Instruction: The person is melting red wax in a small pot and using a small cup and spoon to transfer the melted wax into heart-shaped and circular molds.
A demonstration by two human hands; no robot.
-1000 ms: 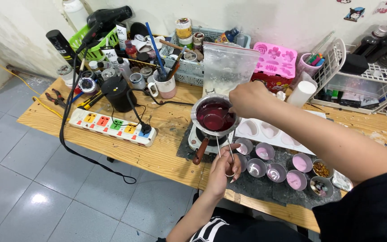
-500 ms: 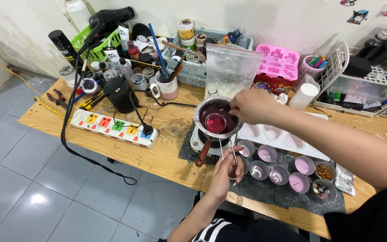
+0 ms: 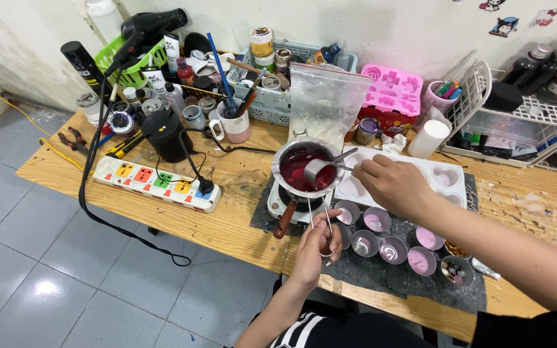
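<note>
Item: small steel measuring cup (image 3: 318,169) on a long wire handle (image 3: 318,222), tilted on its side over the melting pot (image 3: 304,169) of dark red liquid wax.

Left hand (image 3: 317,246): fingers closed around the looped end of the wire handle, at the table's near edge, well back from the cup.

Right hand (image 3: 391,183): fingers pinched shut on a thin metal stirrer (image 3: 345,156) whose tip reaches to the cup's rim; whether it touches the cup I cannot tell.

Position: the cup hangs just beyond the right fingertips, inside the pot rim; the pot stands on a small white hotplate (image 3: 278,203), its brown wooden handle (image 3: 282,218) pointing toward the left fingers.

Handling, as judged: cup light and rigid, but likely hot and slick with wax; the handle is springy wire, so the load sways at its far end. Best held at the loop, away from heat. Liquid contents spill readily with tilt.

Nearby: small round tins (image 3: 378,220) of pale pink wax, just right of the left fingers; white heart-shaped mould tray (image 3: 447,178) behind the right hand; white power strip (image 3: 156,182) well to the left.
</note>
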